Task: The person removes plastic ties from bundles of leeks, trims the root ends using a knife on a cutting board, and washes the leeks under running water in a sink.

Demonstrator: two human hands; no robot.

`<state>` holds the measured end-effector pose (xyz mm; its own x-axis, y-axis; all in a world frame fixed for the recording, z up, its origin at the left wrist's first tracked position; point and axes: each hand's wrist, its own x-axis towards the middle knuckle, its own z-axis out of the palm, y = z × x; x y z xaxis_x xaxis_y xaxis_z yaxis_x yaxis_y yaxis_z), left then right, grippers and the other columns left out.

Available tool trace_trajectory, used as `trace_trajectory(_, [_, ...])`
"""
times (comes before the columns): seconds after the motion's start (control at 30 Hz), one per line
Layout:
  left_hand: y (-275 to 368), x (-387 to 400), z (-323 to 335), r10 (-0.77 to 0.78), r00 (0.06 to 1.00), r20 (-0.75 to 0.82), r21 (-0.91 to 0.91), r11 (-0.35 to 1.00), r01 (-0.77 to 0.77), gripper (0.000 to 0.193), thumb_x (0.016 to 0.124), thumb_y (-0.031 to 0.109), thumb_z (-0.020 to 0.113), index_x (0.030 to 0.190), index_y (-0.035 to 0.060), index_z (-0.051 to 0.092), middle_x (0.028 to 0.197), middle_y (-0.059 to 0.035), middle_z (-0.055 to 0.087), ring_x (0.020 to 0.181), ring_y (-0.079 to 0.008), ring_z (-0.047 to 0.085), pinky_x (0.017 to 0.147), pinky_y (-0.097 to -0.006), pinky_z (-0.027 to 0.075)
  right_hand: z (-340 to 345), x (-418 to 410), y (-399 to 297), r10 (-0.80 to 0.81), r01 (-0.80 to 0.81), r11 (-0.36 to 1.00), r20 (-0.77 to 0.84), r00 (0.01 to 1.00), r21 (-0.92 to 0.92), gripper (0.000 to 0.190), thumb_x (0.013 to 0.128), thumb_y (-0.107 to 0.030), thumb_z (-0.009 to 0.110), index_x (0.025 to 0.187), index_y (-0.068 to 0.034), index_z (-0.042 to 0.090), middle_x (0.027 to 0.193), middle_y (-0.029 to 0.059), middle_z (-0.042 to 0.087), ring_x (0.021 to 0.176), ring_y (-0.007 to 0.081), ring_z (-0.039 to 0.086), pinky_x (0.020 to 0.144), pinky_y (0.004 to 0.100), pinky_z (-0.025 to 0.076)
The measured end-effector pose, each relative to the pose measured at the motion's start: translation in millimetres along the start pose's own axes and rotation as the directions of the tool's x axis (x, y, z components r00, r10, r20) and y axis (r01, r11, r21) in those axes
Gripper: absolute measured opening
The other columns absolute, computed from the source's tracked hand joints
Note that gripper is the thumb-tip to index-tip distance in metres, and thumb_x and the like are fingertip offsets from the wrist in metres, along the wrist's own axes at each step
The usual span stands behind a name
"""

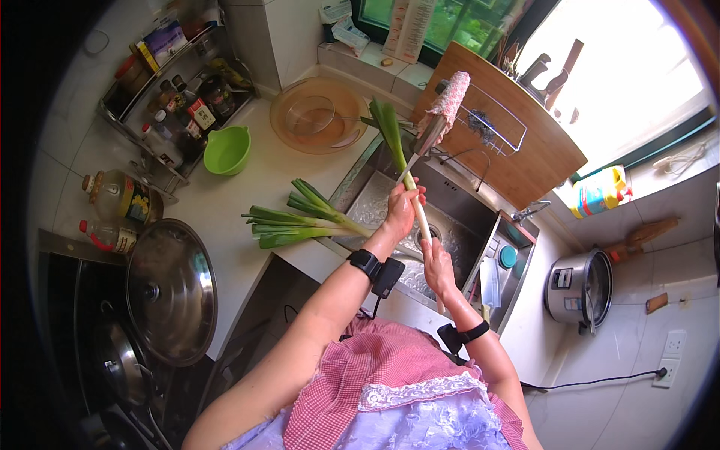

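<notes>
Over the stainless steel sink [368, 199], my left hand [399, 211] grips a long leek or large green onion [419, 209] around its upper white stem. Lower down, my right hand [439, 264] holds the same stalk, its pale end showing below the fingers. The green leaves point away from me, towards the faucet [432, 134], whose arm wears a pink textured cover [451, 97]. A thin stream of water falls from the spout beside the stalk, near my left hand. More green-topped stalks [304, 225] lie across the sink's left edge.
A cleaver [489, 284] and a teal-lidded jar [507, 257] occupy the sink's right-hand compartment. Behind the sink leans a wooden cutting board [506, 135]. A green bowl [227, 151], an amber basin [287, 140] and a large pot lid [171, 292] are leftward; a rice cooker [574, 287] stands right.
</notes>
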<state>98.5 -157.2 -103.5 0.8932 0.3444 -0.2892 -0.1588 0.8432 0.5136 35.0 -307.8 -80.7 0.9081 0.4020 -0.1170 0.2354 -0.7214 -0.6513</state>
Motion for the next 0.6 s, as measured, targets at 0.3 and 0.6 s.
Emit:
trace_trajectory(0.3, [13.3, 2.6, -4.3, -0.127, 0.991, -0.048, -0.101, 0.988, 0.121, 0.031, 0.098, 0.038, 0.049, 0.086, 0.0086, 0.051, 0.062, 0.0012, 0.045, 0.045, -0.0063, 0.037, 0.041, -0.0224, 0.032, 3.0, -6.0, -13.5, 0.019, -0.017, 0.999, 0.08, 0.997, -0.036, 0.036, 0.099, -0.037, 0.044, 0.093, -0.001, 0.041, 0.078, 0.0332, 0.058, 0.079, 0.0533, 0.055, 0.066, 0.0562, 0.042])
trace_trajectory(0.6, [2.7, 4.0, -9.9, -0.065, 0.998, 0.0, -0.045, 0.997, 0.065, 0.031, 0.1, 0.035, 0.046, 0.092, 0.0056, 0.05, 0.066, 0.0001, 0.046, 0.048, -0.0081, 0.041, 0.044, -0.0237, 0.036, 3.2, -4.6, -6.2, -0.006, 0.008, 0.999, 0.057, 0.998, -0.035, 0.035, 0.099, -0.036, 0.044, 0.094, -0.002, 0.042, 0.076, 0.0328, 0.058, 0.078, 0.0533, 0.056, 0.065, 0.0565, 0.042])
